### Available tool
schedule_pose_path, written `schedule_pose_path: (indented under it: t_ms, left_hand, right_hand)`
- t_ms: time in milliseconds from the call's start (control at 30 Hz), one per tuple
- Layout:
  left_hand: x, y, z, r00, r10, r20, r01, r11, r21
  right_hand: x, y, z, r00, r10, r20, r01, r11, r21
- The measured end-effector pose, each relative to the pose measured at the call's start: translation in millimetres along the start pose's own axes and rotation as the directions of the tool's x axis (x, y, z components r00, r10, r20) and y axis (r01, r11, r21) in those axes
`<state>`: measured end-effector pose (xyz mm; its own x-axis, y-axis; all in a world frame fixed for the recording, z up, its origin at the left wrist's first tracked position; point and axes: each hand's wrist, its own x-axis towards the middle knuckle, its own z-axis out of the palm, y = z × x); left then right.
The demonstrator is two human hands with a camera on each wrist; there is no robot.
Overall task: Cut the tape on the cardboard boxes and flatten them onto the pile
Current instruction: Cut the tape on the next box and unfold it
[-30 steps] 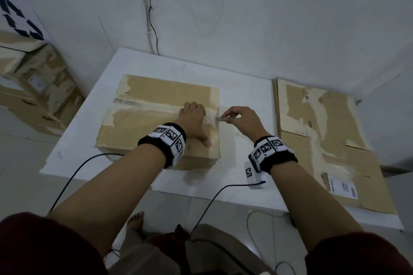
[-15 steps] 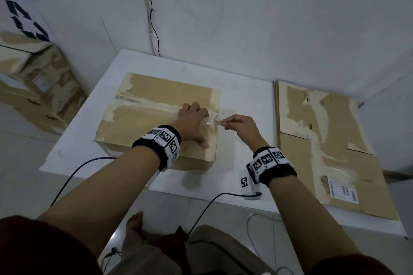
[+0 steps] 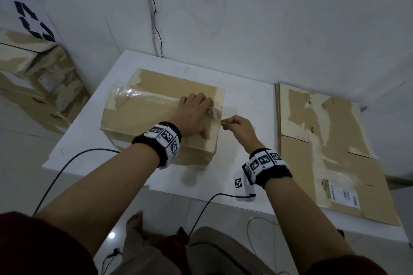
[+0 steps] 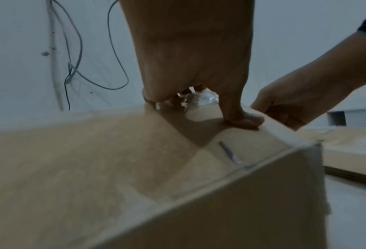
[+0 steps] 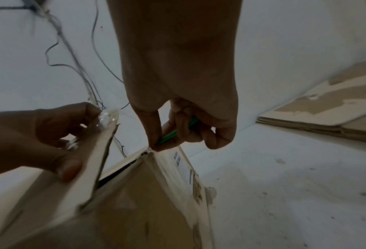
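Left hand [image 3: 193, 116] is pressing down on the near-right part of the cardboard box [image 3: 143, 116] top, thumb flat by the right edge, fingers curled over a crumpled wad of clear tape [image 3: 213, 112]; whether they are actually gripping it I can't tell. Box is sitting closed on the white table [image 3: 245, 100], long axis running left-right, with the clear tape strip [image 3: 143, 94] lying along that same axis over the flap seam. Right hand [image 3: 238, 127] is hovering just off the box's right edge, fingers clamped round a thin green cutter [image 5: 175, 130], its tip pointing at the upper right corner where the end flap is already gaping a little in the right wrist view. So the seam is lying to the left of the tool, and the right hand is the nearer one to the uncut end; my guess is the stroke needs to be running leftward along the tape, toward the bracing fingers, which is the risk. Farther right, the flattened pile [image 3: 330, 152] is lying well apart on the same table, nearer the right arm. More boxes [image 3: 33, 78] are standing off to the far left by the wall.
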<state>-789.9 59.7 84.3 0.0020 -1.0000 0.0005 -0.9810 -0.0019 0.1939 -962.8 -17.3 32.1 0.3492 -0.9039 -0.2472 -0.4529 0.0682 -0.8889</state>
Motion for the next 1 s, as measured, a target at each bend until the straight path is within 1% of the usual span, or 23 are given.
schedule_pose_path:
  t_ms: [100, 200, 233, 333, 367, 433, 467, 500, 533, 600, 633, 733, 800, 833, 867, 900, 933, 967, 1000]
  left_hand:
    - [0, 4, -7, 0.994, -0.003, -0.107, 0.009, 0.998, 0.059]
    - [0, 18, -28, 0.989, -0.038, -0.14, 0.055, 0.991, 0.122]
    - [-2, 21, -33, 0.989, -0.049, -0.137, 0.066, 0.99, 0.123]
    - [-23, 31, -38, 0.986, -0.119, -0.117, 0.12, 0.993, 0.006]
    - [-33, 35, -33, 0.984, -0.151, -0.09, 0.151, 0.988, -0.017]
    - [-48, 36, -15, 0.978, -0.205, 0.047, 0.209, 0.973, -0.1]
    - [-53, 34, -4, 0.972, -0.209, 0.111, 0.223, 0.966, -0.13]
    - [-55, 31, 8, 0.971, -0.2, 0.13, 0.215, 0.97, -0.115]
    - [-56, 29, 18, 0.974, -0.199, 0.11, 0.209, 0.974, -0.091]
    - [-56, 26, 40, 0.978, -0.208, 0.036, 0.209, 0.977, -0.038]
    - [-57, 26, 47, 0.97, -0.244, 0.018, 0.244, 0.968, -0.057]
    - [-58, 24, 60, 0.944, -0.329, 0.018, 0.327, 0.928, -0.18]
    - [-53, 25, 55, 0.927, -0.369, 0.07, 0.375, 0.891, -0.258]
    - [-47, 24, 48, 0.907, -0.398, 0.138, 0.421, 0.855, -0.303]
    - [-39, 23, 37, 0.877, -0.424, 0.227, 0.48, 0.808, -0.342]
    - [-28, 20, 28, 0.835, -0.446, 0.322, 0.545, 0.752, -0.371]
    - [-18, 17, 20, 0.794, -0.467, 0.389, 0.6, 0.703, -0.383]
    - [-6, 12, 14, 0.766, -0.481, 0.426, 0.636, 0.665, -0.392]
    - [4, 7, 8, 0.758, -0.483, 0.438, 0.648, 0.635, -0.421]
  right_hand:
    - [-2, 8, -3, 0.998, 0.009, -0.062, -0.006, 0.998, 0.058]
    - [-5, 12, -11, 0.992, 0.002, -0.128, 0.008, 0.997, 0.079]
    - [-6, 11, -14, 0.989, -0.005, -0.149, 0.019, 0.996, 0.091]
    - [-7, 8, -23, 0.984, -0.059, -0.17, 0.084, 0.986, 0.144]
    - [-8, 6, -25, 0.985, -0.073, -0.158, 0.098, 0.983, 0.156]
    - [-8, 3, -25, 0.99, -0.077, -0.118, 0.097, 0.98, 0.175]
    - [-7, 2, -24, 0.994, -0.067, -0.092, 0.082, 0.981, 0.176]
    - [-7, 2, -22, 0.996, -0.063, -0.066, 0.073, 0.984, 0.163]
    - [-6, 2, -19, 0.996, -0.076, -0.047, 0.082, 0.988, 0.134]
    - [-4, 3, -14, 0.99, -0.138, -0.039, 0.139, 0.99, 0.032]
    - [-3, 3, -11, 0.984, -0.176, -0.037, 0.176, 0.984, -0.02]
    - [1, 1, -2, 0.968, -0.247, -0.036, 0.243, 0.965, -0.097]
    - [6, 0, 0, 0.964, -0.259, -0.055, 0.25, 0.959, -0.131]
    - [8, -1, 0, 0.962, -0.263, -0.066, 0.252, 0.957, -0.142]
    - [11, -1, 0, 0.961, -0.266, -0.078, 0.253, 0.957, -0.145]
    - [13, -2, 0, 0.96, -0.266, -0.086, 0.252, 0.957, -0.144]
    - [14, -3, 0, 0.961, -0.263, -0.088, 0.249, 0.958, -0.142]
    - [14, -4, 0, 0.961, -0.263, -0.084, 0.25, 0.958, -0.14]
    - [15, -6, 0, 0.961, -0.263, -0.079, 0.251, 0.958, -0.136]
